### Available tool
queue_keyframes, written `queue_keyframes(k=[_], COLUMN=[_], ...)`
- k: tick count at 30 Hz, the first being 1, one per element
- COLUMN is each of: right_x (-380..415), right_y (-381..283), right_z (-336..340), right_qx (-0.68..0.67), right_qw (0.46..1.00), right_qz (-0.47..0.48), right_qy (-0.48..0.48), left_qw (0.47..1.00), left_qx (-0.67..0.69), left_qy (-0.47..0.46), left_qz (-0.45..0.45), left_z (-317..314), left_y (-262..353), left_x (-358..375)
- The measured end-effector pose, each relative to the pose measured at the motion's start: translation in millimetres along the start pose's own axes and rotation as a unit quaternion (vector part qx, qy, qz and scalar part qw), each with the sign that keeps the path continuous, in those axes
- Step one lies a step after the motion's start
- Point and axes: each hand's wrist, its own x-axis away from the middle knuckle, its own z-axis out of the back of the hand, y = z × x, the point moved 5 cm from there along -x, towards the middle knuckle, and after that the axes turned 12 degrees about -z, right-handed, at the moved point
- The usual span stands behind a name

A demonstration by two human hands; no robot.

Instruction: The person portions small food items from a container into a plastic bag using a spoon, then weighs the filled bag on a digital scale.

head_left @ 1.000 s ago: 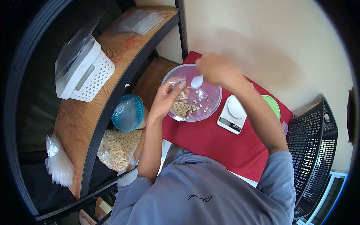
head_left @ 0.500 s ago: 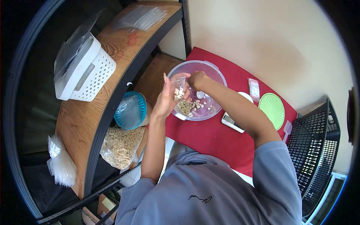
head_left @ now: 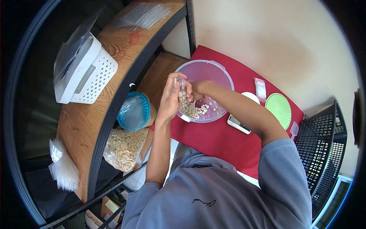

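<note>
I take the clear plastic bowl (head_left: 207,76) on the red cloth (head_left: 217,141) as my marker. My left hand (head_left: 170,97) is at the bowl's near-left rim, fingers pinched around one small clear bag (head_left: 182,95) partly filled with pale pellets; the bag hangs upright over the bowl's left edge. My right hand (head_left: 196,89) is pressed against that same bag from the other side, fingers curled in at its mouth. I cannot tell whether it grips the bag or something small inside its fist. One loose heap of the same pale pellets (head_left: 200,110) lies in the bottom of the bowl, just right of the bag.

To the right of the bowl, mostly hidden under my right forearm, sits one small white scale (head_left: 239,124). Beyond it, farther right, lie one small sealed packet (head_left: 260,88) and one round green lid (head_left: 279,109). Past those stands one black mesh basket (head_left: 324,141).

To the left of the bowl is the wooden shelf (head_left: 87,126). On its top level I count one white perforated basket (head_left: 85,68) and one stack of clear bags (head_left: 146,14). Lower down, closer to the bowl, are one blue-rimmed tub (head_left: 133,112) covered in plastic and one large bag of pellets (head_left: 122,147). One more bundle of clear bags (head_left: 63,168) sits at the shelf's far-left end.
</note>
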Motion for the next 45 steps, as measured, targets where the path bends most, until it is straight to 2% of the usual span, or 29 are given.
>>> queue_keyframes(k=[2,5,7,11,13,15,20,26,29,34,37,40,43,45], right_x=[-8,-9,1,34,54,72,132,198,214,218,216,217,220,221], right_y=[1,13,17,26,32,38,47,63,65,58,53,48,41,38], right_z=[2,12,18,38,52,63,95,128,137,134,131,130,131,132], right_qx=[0.012,-0.011,-0.040,-0.022,-0.070,-0.079,-0.099,-0.120,-0.125,-0.094,-0.066,-0.037,-0.014,-0.002], right_qw=[1.000,0.998,0.993,0.991,0.991,0.991,0.987,0.983,0.977,0.978,0.981,0.982,0.980,0.979], right_qz=[0.013,-0.015,0.034,0.058,0.068,0.084,0.128,0.097,0.104,0.090,0.076,0.062,0.051,0.046], right_qy=[-0.018,-0.060,-0.109,-0.122,-0.090,-0.062,0.007,0.103,0.135,0.164,0.168,0.175,0.190,0.196], left_qw=[1.000,0.997,0.994,0.987,0.984,0.971,0.946,0.926,0.914,0.919,0.910,0.909,0.918,0.917], left_qx=[-0.019,-0.069,-0.100,-0.146,-0.162,-0.224,-0.313,-0.372,-0.402,-0.383,-0.409,-0.410,-0.393,-0.396], left_qy=[0.007,0.004,-0.003,0.001,-0.002,0.026,0.025,-0.007,-0.030,-0.058,-0.051,-0.045,-0.033,-0.025], left_qz=[-0.010,-0.027,-0.036,-0.060,-0.077,-0.082,-0.080,-0.066,-0.039,-0.074,-0.042,-0.064,-0.031,-0.044], left_z=[2,1,-1,3,3,5,4,-16,-23,-37,-41,-44,-48,-47], left_y=[-1,4,8,19,24,28,28,27,18,10,10,9,10,8], left_x=[1,1,0,0,-1,-2,-5,-9,-10,-13,-15,-16,-16,-15])
